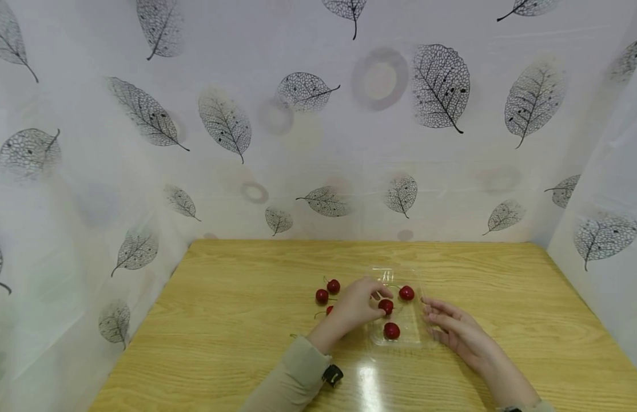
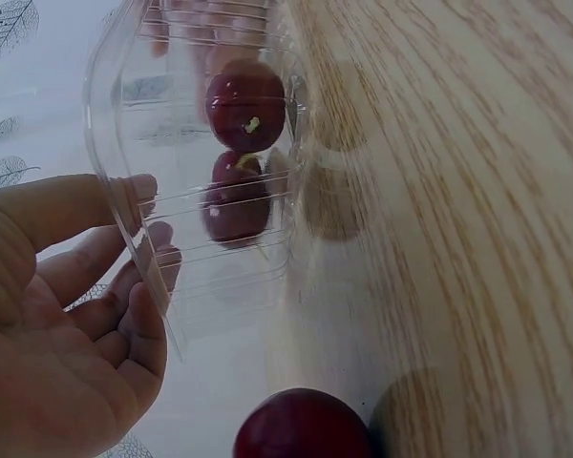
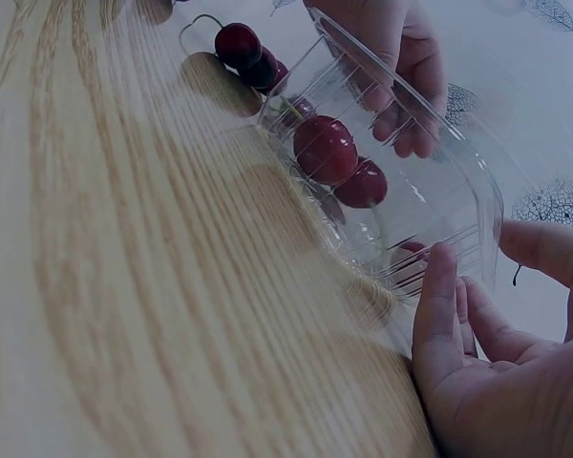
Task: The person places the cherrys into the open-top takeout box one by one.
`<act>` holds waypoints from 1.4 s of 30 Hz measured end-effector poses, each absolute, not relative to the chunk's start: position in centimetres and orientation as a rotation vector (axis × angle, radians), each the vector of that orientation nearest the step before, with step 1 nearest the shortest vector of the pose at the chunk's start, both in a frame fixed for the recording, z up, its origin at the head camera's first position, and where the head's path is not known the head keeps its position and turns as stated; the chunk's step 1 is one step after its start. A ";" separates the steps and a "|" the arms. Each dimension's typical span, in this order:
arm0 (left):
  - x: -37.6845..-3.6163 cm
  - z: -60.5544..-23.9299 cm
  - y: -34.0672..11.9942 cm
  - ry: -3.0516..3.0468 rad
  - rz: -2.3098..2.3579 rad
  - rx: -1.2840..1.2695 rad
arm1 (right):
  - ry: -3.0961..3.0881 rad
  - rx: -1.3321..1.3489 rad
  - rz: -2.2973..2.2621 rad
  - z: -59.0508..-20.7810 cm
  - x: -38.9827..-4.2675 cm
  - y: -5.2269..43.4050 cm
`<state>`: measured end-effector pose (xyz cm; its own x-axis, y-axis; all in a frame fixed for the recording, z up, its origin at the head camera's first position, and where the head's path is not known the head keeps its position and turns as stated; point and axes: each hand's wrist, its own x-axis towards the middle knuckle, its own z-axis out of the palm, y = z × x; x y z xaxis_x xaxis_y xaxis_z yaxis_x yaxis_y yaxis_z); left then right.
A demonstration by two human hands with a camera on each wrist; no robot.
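A clear plastic tray [image 1: 407, 339] lies on the wooden table [image 1: 236, 343] with three red cherries in it, among them one [image 1: 406, 293] at the back and one [image 1: 391, 330] at the front. My left hand [image 1: 372, 302] reaches over the tray's left rim, its fingers loose and holding nothing, with the middle cherry [image 1: 386, 306] at its fingertips. My right hand [image 1: 442, 320] lies with straight fingers along the tray's right side; in the right wrist view its thumb [image 3: 437, 296] touches the tray wall [image 3: 458, 196]. The left wrist view shows my left hand [image 2: 86, 324] at the tray's rim [image 2: 124, 105].
Three more cherries lie loose on the table left of the tray: one [image 1: 333, 286], one [image 1: 322, 296] and a partly hidden one [image 1: 329, 310]. Leaf-printed white sheets [image 1: 318, 143] wall the table at the back and both sides.
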<state>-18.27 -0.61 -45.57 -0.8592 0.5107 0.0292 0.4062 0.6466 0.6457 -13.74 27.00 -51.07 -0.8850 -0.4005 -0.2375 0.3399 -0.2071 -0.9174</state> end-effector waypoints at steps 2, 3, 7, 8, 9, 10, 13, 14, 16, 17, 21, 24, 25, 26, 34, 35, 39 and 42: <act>-18.3 -45.6 -0.6 2.696 1.031 0.771 | 1.603 -0.072 -2.123 -51.1 -13.7 27.0; -18.3 -45.6 -0.6 2.689 1.045 0.773 | 1.605 -0.071 -2.121 -51.1 -13.7 27.1; -18.2 -45.6 -0.8 2.648 1.134 0.749 | 1.623 -0.062 -2.107 -50.9 -13.7 27.0; -18.3 -45.5 -0.8 2.633 1.159 0.738 | 1.622 -0.064 -2.108 -50.9 -13.6 27.0; -18.3 -45.5 -0.9 2.612 1.193 0.725 | 1.628 -0.059 -2.104 -50.9 -13.6 27.0; -18.3 -45.5 -0.9 2.596 1.225 0.721 | 1.634 -0.053 -2.100 -50.8 -13.6 27.0; -18.5 -45.4 -1.1 2.545 1.312 0.717 | 1.633 -0.050 -2.101 -50.8 -13.6 27.0; -18.6 -45.3 -1.1 2.533 1.332 0.716 | 1.637 -0.048 -2.101 -50.8 -13.6 27.0; -18.7 -45.2 -1.3 2.530 1.349 0.709 | 1.635 -0.053 -2.103 -50.8 -13.7 27.0; -18.8 -45.1 -1.5 2.531 1.351 0.703 | 1.633 -0.055 -2.104 -50.8 -13.7 27.0; -18.9 -45.0 -2.0 2.552 1.348 0.691 | 1.641 -0.040 -2.100 -50.7 -13.7 27.0; -18.9 -45.0 -2.5 2.559 1.360 0.672 | 1.640 -0.018 -2.103 -50.7 -13.7 27.0; -18.9 -45.0 -2.6 2.561 1.366 0.668 | 1.635 -0.017 -2.103 -50.7 -13.7 27.0; -18.9 -44.9 -2.7 2.562 1.375 0.666 | 1.629 -0.023 -2.105 -50.7 -13.7 27.0; -18.8 -44.4 -4.2 2.587 1.401 0.615 | 1.636 -0.023 -2.097 -51.0 -13.7 27.0; -18.8 -44.4 -4.4 2.592 1.406 0.618 | 1.633 -0.024 -2.099 -51.0 -13.7 27.0; -18.9 -44.3 -5.6 2.606 1.424 0.620 | 1.634 -0.026 -2.096 -51.1 -13.7 27.0; -18.9 -44.3 -6.5 2.612 1.435 0.608 | 1.633 -0.021 -2.091 -51.0 -13.8 27.1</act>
